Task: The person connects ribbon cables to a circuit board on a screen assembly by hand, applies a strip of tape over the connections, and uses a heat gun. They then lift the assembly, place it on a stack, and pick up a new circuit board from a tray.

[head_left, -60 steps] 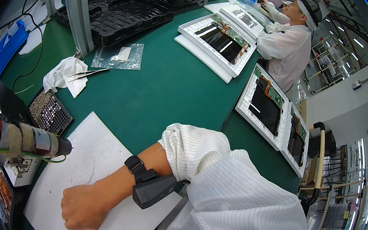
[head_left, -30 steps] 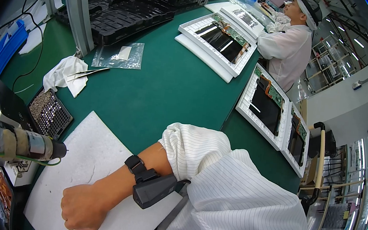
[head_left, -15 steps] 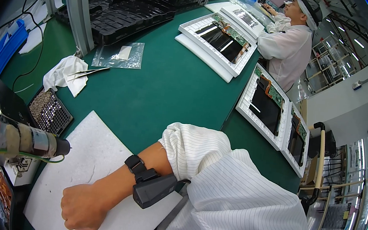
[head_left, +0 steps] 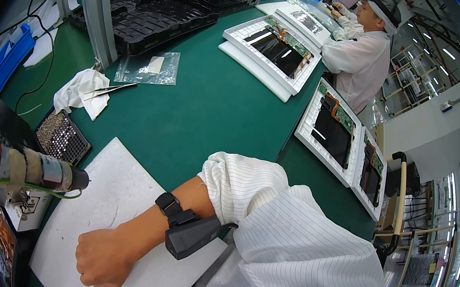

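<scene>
My right hand (head_left: 107, 257) is closed in a fist, back upward, over the white foam sheet (head_left: 116, 181) at the lower left. Its fingers curl under, so anything inside them is hidden. A black device (head_left: 192, 236) is strapped to the wrist, below a rolled-up striped sleeve. Above and left of the fist, a red and black cylindrical tool (head_left: 48, 173), wrapped with tape, points in from the left edge. Behind it sits a tray of small screws (head_left: 61, 137). My left hand is out of view.
Tweezers (head_left: 107, 89) lie on a white cloth (head_left: 78, 90), near a clear bag (head_left: 164, 69). Black trays (head_left: 159, 17) stand beside a metal post (head_left: 94, 6). White foam frames (head_left: 304, 132) holding screens and circuit boards line the right side. A co-worker (head_left: 358, 61) works at the far right.
My right hand stays in place. The taped tool has shifted very slightly. The co-worker's hands and head have moved a little.
</scene>
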A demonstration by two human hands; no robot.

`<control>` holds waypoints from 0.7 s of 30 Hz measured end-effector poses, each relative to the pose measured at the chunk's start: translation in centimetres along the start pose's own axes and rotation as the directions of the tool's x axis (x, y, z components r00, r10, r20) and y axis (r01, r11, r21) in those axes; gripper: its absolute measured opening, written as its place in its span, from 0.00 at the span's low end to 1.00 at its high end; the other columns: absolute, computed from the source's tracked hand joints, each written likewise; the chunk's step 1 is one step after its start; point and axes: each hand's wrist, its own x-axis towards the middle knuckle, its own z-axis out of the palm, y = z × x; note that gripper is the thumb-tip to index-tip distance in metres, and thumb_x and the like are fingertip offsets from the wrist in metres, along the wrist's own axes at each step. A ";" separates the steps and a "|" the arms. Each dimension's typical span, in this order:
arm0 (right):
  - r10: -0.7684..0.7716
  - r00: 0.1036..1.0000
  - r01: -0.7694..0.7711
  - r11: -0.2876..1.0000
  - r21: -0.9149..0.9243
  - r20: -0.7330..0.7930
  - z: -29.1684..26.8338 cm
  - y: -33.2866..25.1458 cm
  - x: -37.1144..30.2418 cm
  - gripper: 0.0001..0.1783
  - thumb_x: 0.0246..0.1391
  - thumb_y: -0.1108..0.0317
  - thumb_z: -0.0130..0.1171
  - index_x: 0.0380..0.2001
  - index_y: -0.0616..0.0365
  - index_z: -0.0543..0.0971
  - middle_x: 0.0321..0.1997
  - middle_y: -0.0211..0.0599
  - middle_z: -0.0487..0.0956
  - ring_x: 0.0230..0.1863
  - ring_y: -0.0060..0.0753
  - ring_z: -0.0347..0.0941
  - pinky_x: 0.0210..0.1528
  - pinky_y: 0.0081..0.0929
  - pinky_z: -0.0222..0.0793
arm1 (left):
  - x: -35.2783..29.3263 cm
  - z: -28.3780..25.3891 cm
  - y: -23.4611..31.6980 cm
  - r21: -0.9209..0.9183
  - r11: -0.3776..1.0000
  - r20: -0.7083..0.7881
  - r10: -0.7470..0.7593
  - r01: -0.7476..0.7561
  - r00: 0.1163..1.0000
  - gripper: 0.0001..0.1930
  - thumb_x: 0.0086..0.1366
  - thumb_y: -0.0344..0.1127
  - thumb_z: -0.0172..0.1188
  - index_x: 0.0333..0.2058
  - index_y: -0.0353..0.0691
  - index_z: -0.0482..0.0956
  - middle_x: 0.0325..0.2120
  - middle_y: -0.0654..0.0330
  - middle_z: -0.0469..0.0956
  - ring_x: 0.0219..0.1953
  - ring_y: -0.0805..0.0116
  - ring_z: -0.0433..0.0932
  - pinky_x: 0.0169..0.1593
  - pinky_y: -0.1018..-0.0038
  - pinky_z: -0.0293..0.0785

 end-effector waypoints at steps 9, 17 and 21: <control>0.004 1.000 -0.003 1.000 -0.014 0.005 0.0 0.0 -0.1 0.15 0.53 0.60 0.60 0.18 0.59 0.80 0.19 0.38 0.79 0.24 0.48 0.78 0.26 0.43 0.69 | 0.1 0.2 0.3 -0.019 1.000 -0.002 -0.002 0.002 1.000 0.21 0.73 0.48 0.61 0.32 0.32 0.74 0.26 0.54 0.71 0.28 0.61 0.67 0.33 0.65 0.67; 0.007 1.000 -0.007 1.000 -0.003 -0.019 0.1 -0.2 0.1 0.15 0.52 0.61 0.61 0.17 0.58 0.79 0.19 0.39 0.79 0.24 0.48 0.78 0.25 0.43 0.68 | -0.1 -0.1 -0.3 0.009 1.000 0.004 0.015 -0.015 1.000 0.21 0.73 0.48 0.61 0.33 0.31 0.74 0.26 0.54 0.71 0.28 0.62 0.67 0.33 0.65 0.67; 0.009 1.000 -0.009 1.000 -0.013 0.003 0.1 -0.2 0.2 0.16 0.51 0.60 0.61 0.17 0.59 0.79 0.19 0.39 0.79 0.23 0.48 0.78 0.25 0.43 0.69 | -0.1 -0.2 -0.5 0.018 1.000 0.002 0.023 -0.023 1.000 0.21 0.73 0.47 0.61 0.33 0.31 0.74 0.26 0.54 0.71 0.28 0.62 0.66 0.33 0.65 0.67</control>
